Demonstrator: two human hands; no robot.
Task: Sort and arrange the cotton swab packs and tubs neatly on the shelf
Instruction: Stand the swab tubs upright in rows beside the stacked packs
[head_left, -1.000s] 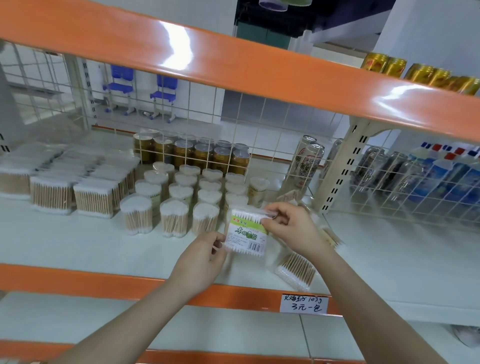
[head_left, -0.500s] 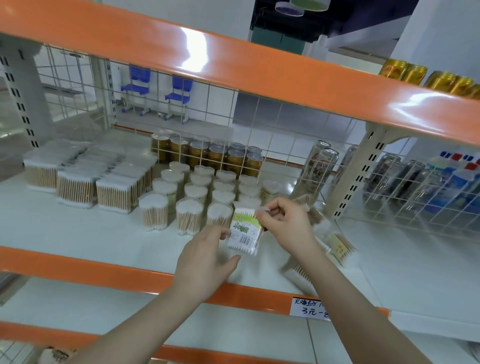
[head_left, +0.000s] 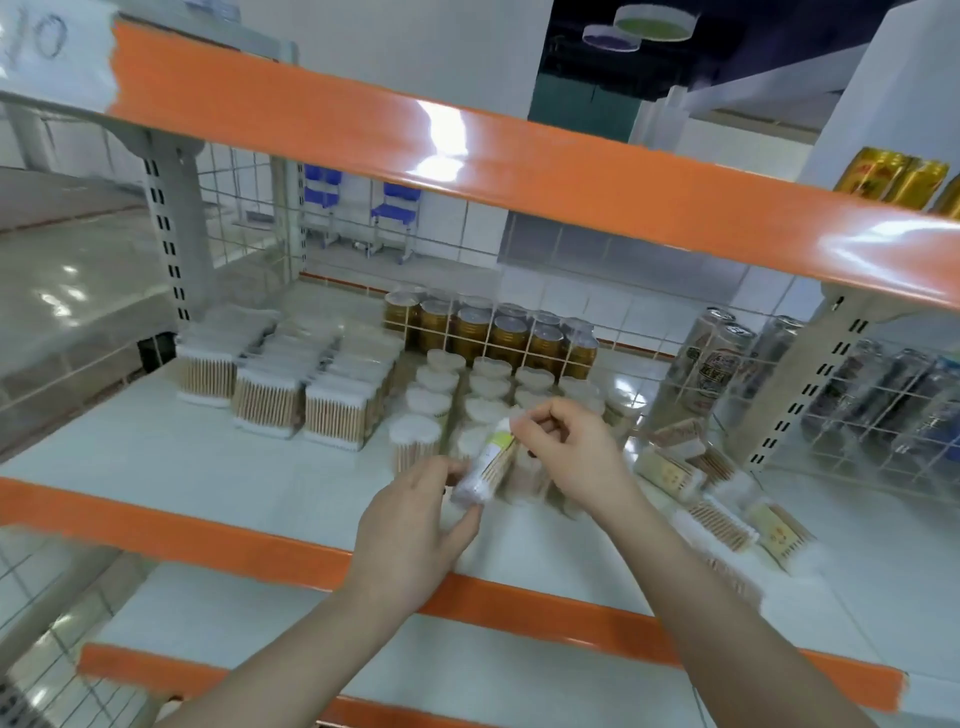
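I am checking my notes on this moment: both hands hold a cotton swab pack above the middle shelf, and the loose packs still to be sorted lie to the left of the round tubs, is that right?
Not quite. In the head view the loose packs lie to the right of the round tubs, not the left. On the left stand the rectangular swab boxes. The rest holds: the left hand and right hand hold a cotton swab pack above the middle shelf.

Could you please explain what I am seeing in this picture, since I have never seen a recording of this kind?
There is no robot here. A person wears a camera on the head, looking down at both bare hands. The left hand and right hand together hold one cotton swab pack above a white shelf. On it stand square swab packs in rows, round swab tubs beside them, and loose packs lying jumbled on the right. Golden cans stand behind the wire grid.
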